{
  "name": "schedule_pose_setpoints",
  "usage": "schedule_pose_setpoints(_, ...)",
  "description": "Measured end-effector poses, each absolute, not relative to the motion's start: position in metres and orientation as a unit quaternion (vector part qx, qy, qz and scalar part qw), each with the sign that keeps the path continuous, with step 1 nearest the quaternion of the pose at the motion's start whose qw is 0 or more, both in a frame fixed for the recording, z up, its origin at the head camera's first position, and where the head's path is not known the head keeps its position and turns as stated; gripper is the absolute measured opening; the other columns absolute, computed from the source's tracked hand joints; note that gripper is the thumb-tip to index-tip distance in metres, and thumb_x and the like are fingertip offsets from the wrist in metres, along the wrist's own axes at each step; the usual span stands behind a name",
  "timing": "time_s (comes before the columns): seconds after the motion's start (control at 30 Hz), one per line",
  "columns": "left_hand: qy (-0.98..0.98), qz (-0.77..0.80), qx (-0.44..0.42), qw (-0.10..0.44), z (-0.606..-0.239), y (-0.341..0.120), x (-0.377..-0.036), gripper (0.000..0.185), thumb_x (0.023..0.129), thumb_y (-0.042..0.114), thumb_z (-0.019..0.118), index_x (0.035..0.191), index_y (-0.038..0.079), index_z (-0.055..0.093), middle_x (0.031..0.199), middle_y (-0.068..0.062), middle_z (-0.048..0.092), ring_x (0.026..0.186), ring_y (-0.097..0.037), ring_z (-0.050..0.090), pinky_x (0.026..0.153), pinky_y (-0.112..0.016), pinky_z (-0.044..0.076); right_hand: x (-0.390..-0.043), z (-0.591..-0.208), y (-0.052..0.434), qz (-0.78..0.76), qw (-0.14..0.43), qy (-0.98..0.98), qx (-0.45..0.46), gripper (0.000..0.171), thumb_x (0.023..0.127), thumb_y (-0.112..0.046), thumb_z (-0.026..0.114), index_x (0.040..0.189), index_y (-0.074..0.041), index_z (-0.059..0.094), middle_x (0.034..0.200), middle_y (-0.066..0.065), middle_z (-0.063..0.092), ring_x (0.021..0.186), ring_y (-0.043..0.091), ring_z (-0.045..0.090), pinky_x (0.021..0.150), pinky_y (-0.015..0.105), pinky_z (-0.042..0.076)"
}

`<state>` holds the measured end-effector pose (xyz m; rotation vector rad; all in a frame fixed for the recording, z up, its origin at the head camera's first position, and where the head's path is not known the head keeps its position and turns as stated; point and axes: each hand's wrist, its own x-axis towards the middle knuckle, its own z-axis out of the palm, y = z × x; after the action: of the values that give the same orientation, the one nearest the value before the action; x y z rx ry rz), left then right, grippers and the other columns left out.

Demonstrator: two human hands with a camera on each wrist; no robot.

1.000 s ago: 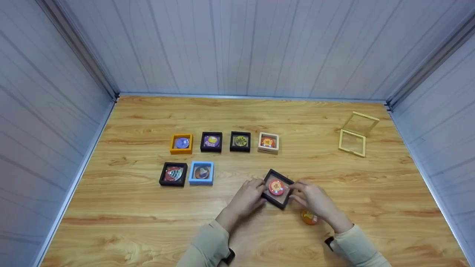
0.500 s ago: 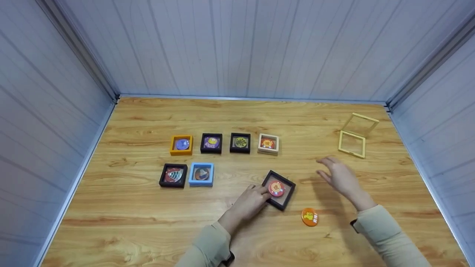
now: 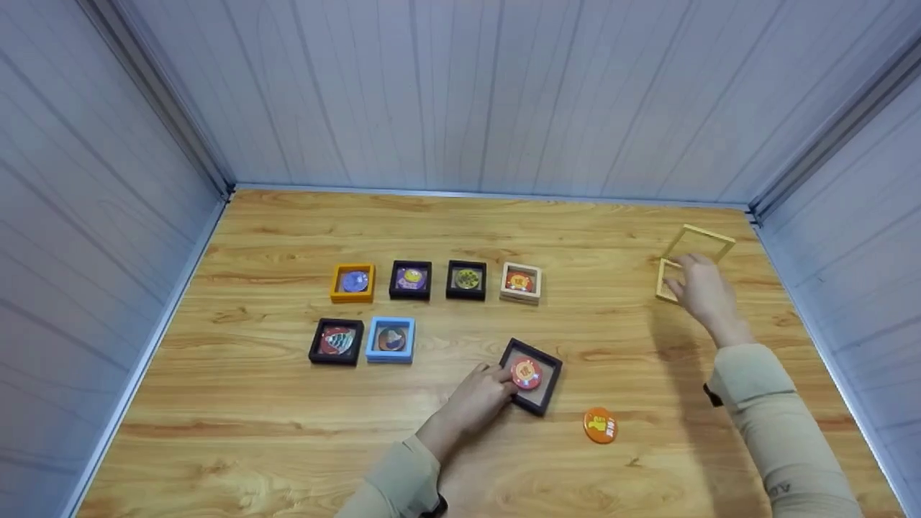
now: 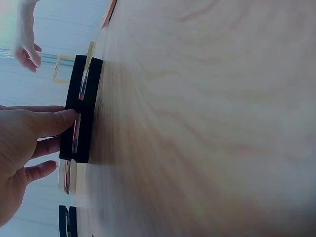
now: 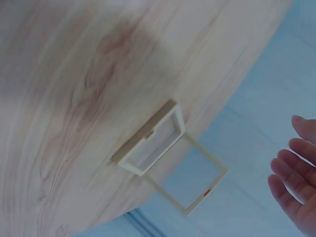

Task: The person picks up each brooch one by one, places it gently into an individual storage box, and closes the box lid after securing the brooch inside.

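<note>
Head view: the left hand [image 3: 481, 394] is resting straight fingertips on the near-left rim of a black frame case [image 3: 531, 375], which is lying slightly skewed on the bench [image 3: 252, 432] toward its near edge, about mid-width. The grip is flat and loose, not curled round anything. A red round badge [image 3: 526, 373] is sitting inside the case; its print is too small to read. A loose orange badge [image 3: 600, 424] is lying just right of the case, nearer the front edge, with a yellow figure and illegible marks. The right hand [image 3: 701, 291] is hovering with fingers spread and holding nothing, over the open yellow frame case [image 3: 692, 247] near the far-right corner. Six closed cases are standing in two rows left of centre: orange [image 3: 352, 282], black [image 3: 410, 279], black [image 3: 466, 279], cream [image 3: 521, 281], then black [image 3: 336, 340] and blue [image 3: 391, 339]. Letters on the right sleeve [image 3: 781, 432] are partly showing, unreadable.

Left wrist view: the forefinger [image 4: 52, 121] is pressing the black case [image 4: 84, 111] edge-on; the other fingers are lying extended.

Right wrist view: the yellow case [image 5: 150, 143] is lying open, its lid frame [image 5: 190, 180] tilted up; the fingers [image 5: 291, 173] are hanging relaxed, apart from it.
</note>
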<state>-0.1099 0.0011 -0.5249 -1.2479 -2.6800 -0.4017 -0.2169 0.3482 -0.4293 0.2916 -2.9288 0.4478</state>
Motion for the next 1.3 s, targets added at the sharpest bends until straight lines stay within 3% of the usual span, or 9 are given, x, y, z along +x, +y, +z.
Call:
schedule_pose_setpoints(0.27,-0.899,-0.134,-0.41,0.081,-0.526,-0.009,-0.107,0.013,0.082,0.012,0.057,0.087,0.014,0.068,0.09,0.001,0.061,0.083,-0.013,0.055,0.073,-0.028,0.04,-0.241,-0.421,0.372,0.157,0.053,-0.986,0.031,0.041,0.083,-0.004,0.056,0.118,0.014,0.043,0.12,0.036,0.035,0.103,0.052,0.037,0.078,0.057,0.037)
schedule_pose_setpoints(0.5,-0.901,-0.141,-0.401,0.084,-0.525,-0.021,-0.105,0.014,0.081,0.01,0.055,0.085,0.014,0.068,0.088,0.002,0.061,0.083,-0.012,0.054,0.07,-0.027,0.038,-0.255,-0.422,0.389,0.118,0.049,-0.992,0.006,0.049,0.081,-0.004,0.058,0.12,0.017,0.037,0.119,0.038,0.033,0.105,0.053,0.034,0.082,0.059,0.033)
schedule_pose_setpoints(0.93,-0.91,-0.147,-0.375,0.098,-0.525,-0.042,-0.103,0.014,0.081,0.009,0.056,0.083,0.015,0.068,0.087,0.003,0.061,0.081,-0.013,0.055,0.067,-0.028,0.038,-0.268,-0.424,0.417,0.091,-0.033,-0.995,-0.037,0.071,0.082,-0.014,0.058,0.132,0.015,0.017,0.131,0.037,0.016,0.117,0.054,0.017,0.094,0.058,0.021)
schedule_pose_setpoints(1.3,-0.921,-0.168,-0.341,0.083,-0.522,-0.061,-0.102,0.013,0.081,0.012,0.059,0.09,0.011,0.069,0.087,-0.001,0.062,0.082,-0.015,0.055,0.07,-0.029,0.04,-0.279,-0.429,0.42,0.116,-0.066,-0.99,-0.034,0.082,0.08,-0.019,0.062,0.135,0.01,0.008,0.136,0.035,0.007,0.123,0.05,0.003,0.093,0.064,0.013)
